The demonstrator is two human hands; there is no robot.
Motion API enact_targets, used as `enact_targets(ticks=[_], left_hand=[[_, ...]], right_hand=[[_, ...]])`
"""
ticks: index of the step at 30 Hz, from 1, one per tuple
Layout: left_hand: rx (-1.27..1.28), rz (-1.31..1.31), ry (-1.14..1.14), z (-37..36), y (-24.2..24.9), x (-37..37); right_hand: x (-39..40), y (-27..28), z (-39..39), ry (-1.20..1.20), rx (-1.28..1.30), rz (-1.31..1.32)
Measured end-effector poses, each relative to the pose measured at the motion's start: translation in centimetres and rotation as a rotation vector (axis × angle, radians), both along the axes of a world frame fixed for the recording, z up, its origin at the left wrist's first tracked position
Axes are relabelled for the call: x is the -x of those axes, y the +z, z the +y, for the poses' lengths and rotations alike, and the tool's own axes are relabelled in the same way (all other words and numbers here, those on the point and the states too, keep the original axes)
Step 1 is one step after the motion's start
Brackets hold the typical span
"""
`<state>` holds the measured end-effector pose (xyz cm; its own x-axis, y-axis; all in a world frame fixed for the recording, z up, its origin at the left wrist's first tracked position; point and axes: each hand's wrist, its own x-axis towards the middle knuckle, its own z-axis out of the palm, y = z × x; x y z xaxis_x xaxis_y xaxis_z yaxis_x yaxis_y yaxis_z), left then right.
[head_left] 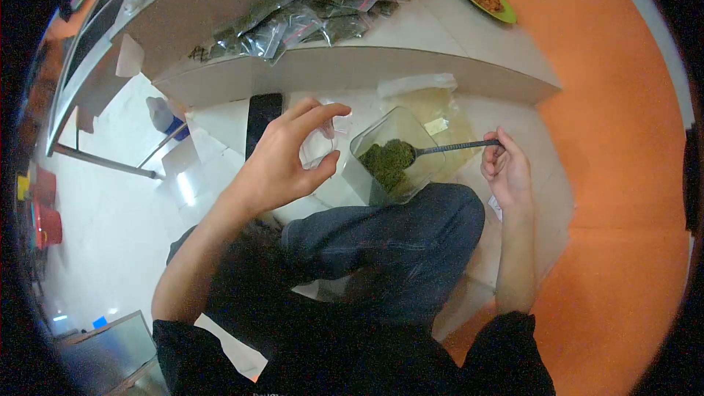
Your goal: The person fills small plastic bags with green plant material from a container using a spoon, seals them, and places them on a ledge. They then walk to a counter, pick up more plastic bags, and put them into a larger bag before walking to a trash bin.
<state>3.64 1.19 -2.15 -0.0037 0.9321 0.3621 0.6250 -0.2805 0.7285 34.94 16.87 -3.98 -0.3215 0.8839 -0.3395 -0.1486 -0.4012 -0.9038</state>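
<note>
My left hand (286, 152) is curled in a wide C, thumb and fingers around a small clear plastic bag (318, 148); the bag's lower part is hard to make out. At the right, my right hand (507, 169) pinches the end of a long black spoon (458, 147). The spoon's bowl rests in dried green herb (386, 166), finely crumbled, inside a square clear plastic container (361, 180). This container sits tilted against my bent knee, between my two hands.
A black phone (262, 119) lies behind my left hand. Beyond the container is a large clear bag (433, 106). Several filled zip bags (323, 11) lie on the raised step (440, 33), with a green plate (504, 15) of food. An orange wall (616, 139) bounds the right.
</note>
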Motion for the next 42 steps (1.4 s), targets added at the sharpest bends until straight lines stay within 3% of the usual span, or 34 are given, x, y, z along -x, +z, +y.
enact_targets(ticks=[9, 12, 24, 36, 42], left_hand=[[0.077, -0.123, 0.060, 0.4, 0.4, -1.0], [0.001, 0.047, 0.038, 0.7, -0.3, -0.9], [-0.003, 0.222, 0.062, 1.3, 0.6, -2.5], [-0.200, 0.416, 0.090, 2.9, -1.2, -3.8], [-0.118, 0.567, 0.100, 3.0, -1.0, -4.6]], right_hand=[[-1.8, -1.9, -0.2, -0.072, 0.026, 0.144], [-2.1, -2.1, -0.2, -0.101, 0.036, 0.166], [-2.1, -2.0, -1.0, -0.136, 0.054, 0.188], [-0.6, 1.2, -2.2, -0.123, 0.016, 0.264], [0.0, 1.2, -2.4, -0.141, 0.030, 0.250]])
